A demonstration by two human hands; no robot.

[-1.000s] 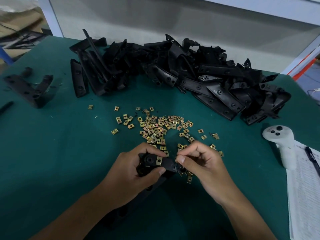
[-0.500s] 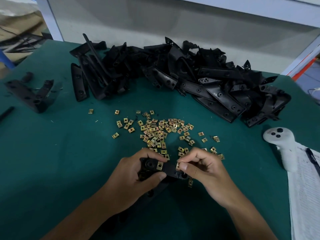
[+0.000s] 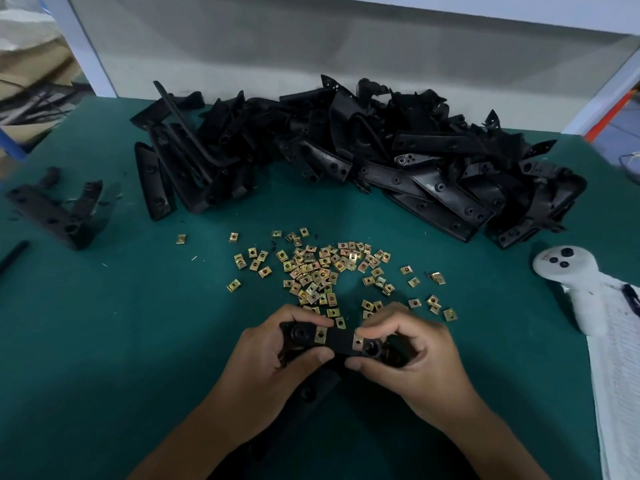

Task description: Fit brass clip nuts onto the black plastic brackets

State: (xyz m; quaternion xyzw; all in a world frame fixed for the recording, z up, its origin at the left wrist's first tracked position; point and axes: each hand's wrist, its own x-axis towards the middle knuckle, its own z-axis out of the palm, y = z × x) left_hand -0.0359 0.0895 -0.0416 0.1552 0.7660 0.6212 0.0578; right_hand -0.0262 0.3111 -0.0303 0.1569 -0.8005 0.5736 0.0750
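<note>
A black plastic bracket [image 3: 339, 341] is held between both hands above the green table, near its front. My left hand [image 3: 277, 355] grips the bracket's left end, thumb under it and fingers over the top. My right hand [image 3: 412, 355] grips the right end, fingers curled over it. Two brass clip nuts sit on the bracket: one [image 3: 321, 334] near my left hand, one [image 3: 357, 341] by my right fingertips. Several loose brass clip nuts [image 3: 322, 268] lie scattered just beyond my hands. A big heap of black brackets [image 3: 346, 157] fills the back of the table.
A single black bracket [image 3: 59, 209] lies at the far left. A white handheld controller [image 3: 571, 282] rests at the right, beside a printed sheet [image 3: 620, 375] at the table's right edge. A white frame post [image 3: 86, 46] stands at the back left.
The second clip nut now sits on the bracket's right end. My right hand has shifted from pinching the nut to gripping that end. Both hands came slightly nearer to me.
</note>
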